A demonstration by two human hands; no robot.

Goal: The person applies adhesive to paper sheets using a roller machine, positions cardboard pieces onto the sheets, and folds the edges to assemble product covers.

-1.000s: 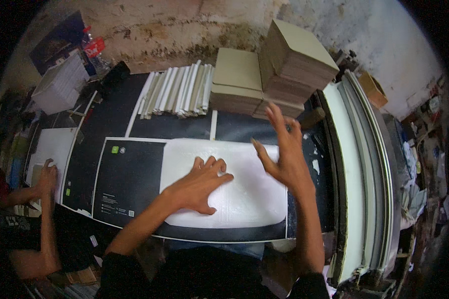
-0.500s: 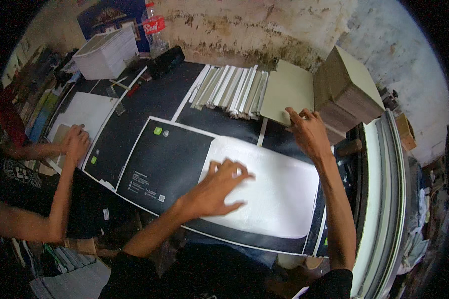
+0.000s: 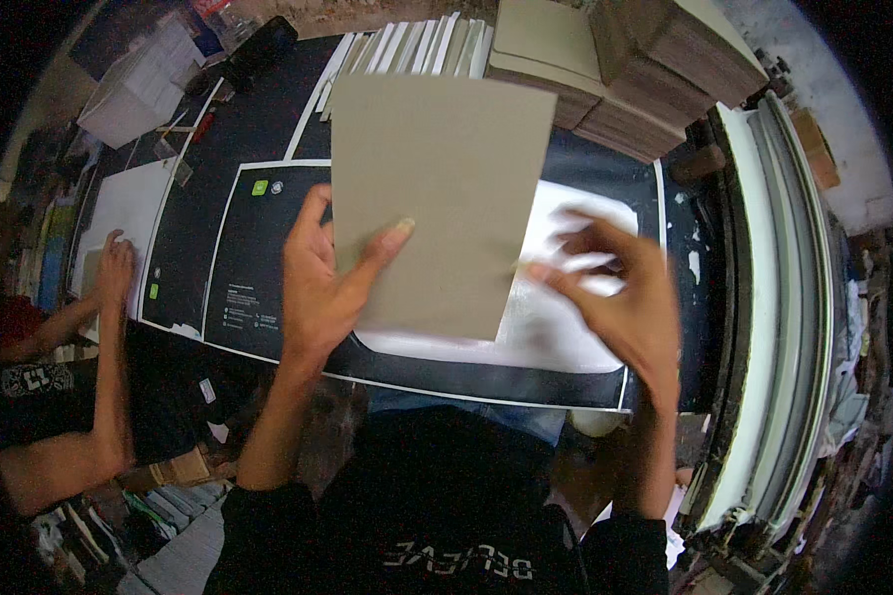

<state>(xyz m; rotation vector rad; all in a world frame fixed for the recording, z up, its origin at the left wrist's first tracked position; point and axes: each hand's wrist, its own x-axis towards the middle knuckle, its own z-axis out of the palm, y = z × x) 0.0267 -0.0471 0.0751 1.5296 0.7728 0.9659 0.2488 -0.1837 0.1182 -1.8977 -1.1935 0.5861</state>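
My left hand (image 3: pixel 322 283) grips a grey-brown cardboard sheet (image 3: pixel 437 188) by its left edge, thumb across the front and fingers behind. The board is held up, slightly tilted, above the table. Beside its right edge is my right hand (image 3: pixel 615 288), fingers apart and blurred, thumb tip close to the edge; whether it touches, I cannot tell. Beneath lies a glossy white rounded sheet (image 3: pixel 585 342), partly hidden by the board, on a black printed sheet (image 3: pixel 258 238) with white borders.
Stacks of grey-brown board (image 3: pixel 655 59) stand at the back right. A row of white and grey strips (image 3: pixel 417 50) lies behind the held board. Pale rollers (image 3: pixel 764 347) run along the right. At left, a co-worker's hand (image 3: pixel 116 268) rests near a white sheet (image 3: pixel 119 203).
The cardboard sheet has come from the back-right stack to in front of me, and my left hand has taken hold of it. My right hand has come nearer. The view has tilted down.
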